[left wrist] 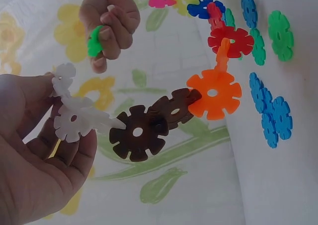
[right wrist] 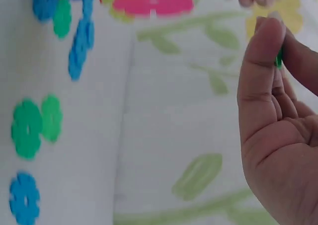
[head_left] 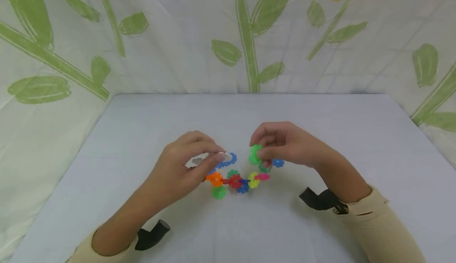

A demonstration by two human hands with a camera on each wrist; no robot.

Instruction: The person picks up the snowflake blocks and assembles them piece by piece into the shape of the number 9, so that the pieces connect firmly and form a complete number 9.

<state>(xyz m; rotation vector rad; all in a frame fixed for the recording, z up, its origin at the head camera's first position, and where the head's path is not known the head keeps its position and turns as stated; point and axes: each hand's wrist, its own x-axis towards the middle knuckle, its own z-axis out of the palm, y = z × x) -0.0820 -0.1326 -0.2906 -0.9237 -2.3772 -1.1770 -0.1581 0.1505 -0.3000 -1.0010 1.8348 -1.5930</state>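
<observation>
My left hand pinches the white end of a chain of slotted plastic flower discs. From there the chain runs through dark brown discs, an orange disc, red, dark blue and yellow ones to a pink disc at the far end. Between the thumb and fingers of my right hand is a separate green disc, held apart from the chain. In the right wrist view that disc is mostly hidden by the fingers.
Loose discs lie on the white table below and behind the chain: a bright green disc, a blue disc, several joined or overlapping blue discs and other green ones. A flower-printed cloth hangs behind the table.
</observation>
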